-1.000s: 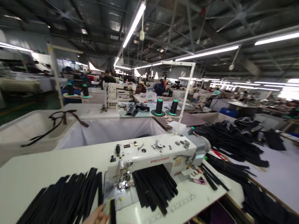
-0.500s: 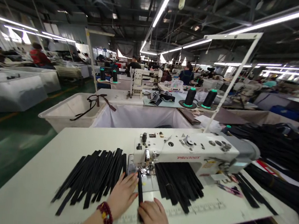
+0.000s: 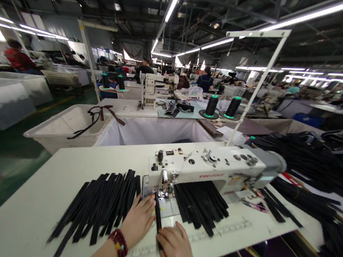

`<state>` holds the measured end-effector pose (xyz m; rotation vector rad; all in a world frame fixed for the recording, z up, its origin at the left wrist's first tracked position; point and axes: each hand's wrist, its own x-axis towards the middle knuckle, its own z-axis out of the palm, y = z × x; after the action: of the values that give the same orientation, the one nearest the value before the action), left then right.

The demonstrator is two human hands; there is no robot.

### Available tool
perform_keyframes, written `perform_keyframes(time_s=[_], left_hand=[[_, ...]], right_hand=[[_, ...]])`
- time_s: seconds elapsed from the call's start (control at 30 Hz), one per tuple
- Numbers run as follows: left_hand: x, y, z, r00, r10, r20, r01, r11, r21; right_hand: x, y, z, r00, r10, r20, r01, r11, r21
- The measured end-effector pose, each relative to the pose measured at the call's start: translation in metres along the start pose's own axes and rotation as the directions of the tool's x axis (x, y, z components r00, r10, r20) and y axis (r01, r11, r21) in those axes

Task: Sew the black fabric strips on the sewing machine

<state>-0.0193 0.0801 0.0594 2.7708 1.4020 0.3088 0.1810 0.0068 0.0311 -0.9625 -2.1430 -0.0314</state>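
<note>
My left hand (image 3: 137,221) lies flat on the white table, fingers stretched toward the needle of the white sewing machine (image 3: 207,167), pressing beside a narrow black strap (image 3: 157,213). My right hand (image 3: 176,249) rests just right of the strap's near end, fingers lying flat against it. The strap runs from between my hands up under the presser foot (image 3: 162,192). A beaded bracelet sits on my left wrist. A fan of black straps (image 3: 99,204) lies left of my left hand; another pile of black straps (image 3: 202,203) lies under the machine arm.
Heaps of black strap pieces (image 3: 305,163) cover the table at right. White fabric bins (image 3: 76,124) stand behind the machine table (image 3: 45,189). Thread cones (image 3: 212,106) and a second sewing machine (image 3: 155,88) sit beyond. Other people work far back. Green floor lies at left.
The view swung down and left over the second. My hands, at the table edge a second ago, moved up to the needle; in the last half second they barely shifted.
</note>
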Motion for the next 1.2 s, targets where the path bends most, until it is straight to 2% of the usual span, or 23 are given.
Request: perform_keyframes(time_s=[0.13,0.2,0.4,0.47,0.73,0.97,1.2], left_hand=[[0.001,0.002,0.001,1.000,0.005,-0.013,-0.005,1.000,0.024],[-0.002,0.003,0.001,1.000,0.014,-0.011,-0.013,0.999,0.037],[-0.017,0.006,0.007,0.993,0.112,-0.025,-0.111,0.993,0.040],[-0.019,0.004,0.008,0.992,0.118,-0.033,-0.117,0.993,0.028],[-0.005,-0.004,0.008,0.995,0.090,-0.050,-0.090,0.996,0.002],[0.004,-0.013,0.012,0.996,0.075,-0.037,-0.074,0.997,0.040],[0.010,-0.022,0.019,0.997,0.062,-0.056,-0.060,0.997,0.039]], right_hand=[[0.000,-0.006,0.002,0.996,0.087,-0.029,-0.086,0.996,0.023],[-0.003,-0.009,0.000,0.996,0.090,-0.004,-0.090,0.996,-0.003],[-0.023,-0.015,-0.012,0.998,-0.043,0.035,0.047,0.988,-0.149],[-0.026,-0.015,-0.014,0.998,-0.047,0.050,0.055,0.985,-0.166],[-0.004,-0.007,-0.017,0.989,0.051,0.140,-0.038,0.995,-0.091],[0.008,0.003,0.000,0.979,0.155,0.135,-0.151,0.988,-0.038],[0.024,0.015,0.009,0.959,0.180,0.219,-0.171,0.983,-0.060]])
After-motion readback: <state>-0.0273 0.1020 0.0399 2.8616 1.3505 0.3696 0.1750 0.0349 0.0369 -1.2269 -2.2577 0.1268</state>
